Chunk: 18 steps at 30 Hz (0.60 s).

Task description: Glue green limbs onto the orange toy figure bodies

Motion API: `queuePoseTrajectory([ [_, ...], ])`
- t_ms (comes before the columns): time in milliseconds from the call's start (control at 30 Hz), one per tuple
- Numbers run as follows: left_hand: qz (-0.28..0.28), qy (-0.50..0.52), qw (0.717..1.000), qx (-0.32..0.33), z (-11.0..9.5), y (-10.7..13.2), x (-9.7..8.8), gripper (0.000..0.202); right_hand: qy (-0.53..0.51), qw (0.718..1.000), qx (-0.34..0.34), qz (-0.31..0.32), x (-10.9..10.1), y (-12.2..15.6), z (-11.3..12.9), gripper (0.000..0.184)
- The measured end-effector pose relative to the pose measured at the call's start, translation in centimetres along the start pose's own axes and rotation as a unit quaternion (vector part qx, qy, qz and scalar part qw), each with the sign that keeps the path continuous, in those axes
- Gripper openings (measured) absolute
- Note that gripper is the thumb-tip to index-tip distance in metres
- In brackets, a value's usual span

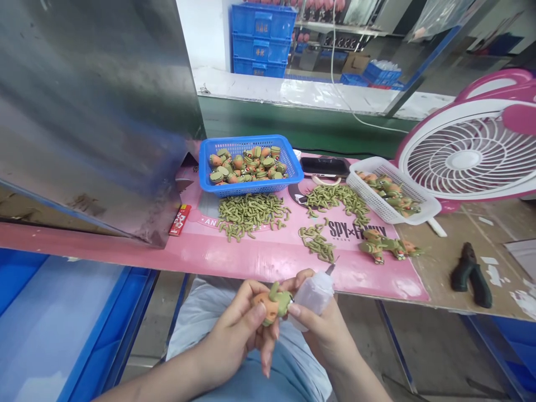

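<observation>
Over my lap, my left hand [238, 329] pinches a small orange and green toy figure [273, 304] between thumb and fingers. My right hand [320, 324] grips a small translucent glue bottle [315, 291] with its metal tip pointing up and away, and its fingertips also touch the figure. On the pink mat [268, 257] ahead lie piles of green arm-like parts [251, 213] and several finished figures [387, 245]. A blue basket [250, 164] holds many orange and green figure bodies. A white basket [391, 192] holds more figures.
A large metal sheet [92, 106] stands at the left. A pink and white fan [473, 151] sits at the right, pliers [471, 273] on the brown bench, a phone [324, 166] behind the mat, a red packet [180, 219] at its left. Blue crates [262, 39] stand far back.
</observation>
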<state>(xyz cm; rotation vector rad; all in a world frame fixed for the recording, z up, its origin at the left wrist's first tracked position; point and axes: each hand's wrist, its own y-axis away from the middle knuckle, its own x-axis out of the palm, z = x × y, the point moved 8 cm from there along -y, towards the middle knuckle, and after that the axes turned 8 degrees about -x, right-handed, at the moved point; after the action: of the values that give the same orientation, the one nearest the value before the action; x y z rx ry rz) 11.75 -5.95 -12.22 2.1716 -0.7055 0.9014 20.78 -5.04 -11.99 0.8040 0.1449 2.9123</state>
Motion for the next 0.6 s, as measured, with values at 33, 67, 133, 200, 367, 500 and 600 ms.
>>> queuePoseTrajectory([
  [33,-0.003,-0.017,1.000,0.003,-0.2,0.2,0.0,0.034,0.018,1.000,-0.015,-0.012,-0.2,-0.1,0.5,0.034],
  [67,-0.011,-0.040,0.999,0.001,-0.3,0.3,0.0,0.034,0.035,0.999,-0.031,-0.025,-0.5,-0.1,1.1,0.035],
  [133,-0.034,-0.094,0.995,-0.013,-0.5,0.7,0.0,0.037,0.053,0.996,-0.052,-0.041,-0.6,-0.2,2.1,0.035],
  [200,-0.057,-0.136,0.989,-0.031,-0.6,1.0,0.0,0.040,0.057,0.997,-0.048,-0.034,-0.3,-0.2,2.6,0.035],
  [367,-0.073,-0.176,0.980,-0.050,-0.6,1.1,0.0,0.044,0.056,0.998,-0.024,-0.035,0.3,-0.2,2.5,0.035],
  [500,-0.083,-0.187,0.977,-0.054,-0.5,1.1,-0.2,0.044,0.057,0.998,-0.013,-0.037,0.3,-0.3,2.2,0.035],
  [600,-0.086,-0.186,0.977,-0.053,-0.5,1.1,-0.2,0.043,0.065,0.997,-0.018,-0.033,0.1,-0.3,2.3,0.034],
])
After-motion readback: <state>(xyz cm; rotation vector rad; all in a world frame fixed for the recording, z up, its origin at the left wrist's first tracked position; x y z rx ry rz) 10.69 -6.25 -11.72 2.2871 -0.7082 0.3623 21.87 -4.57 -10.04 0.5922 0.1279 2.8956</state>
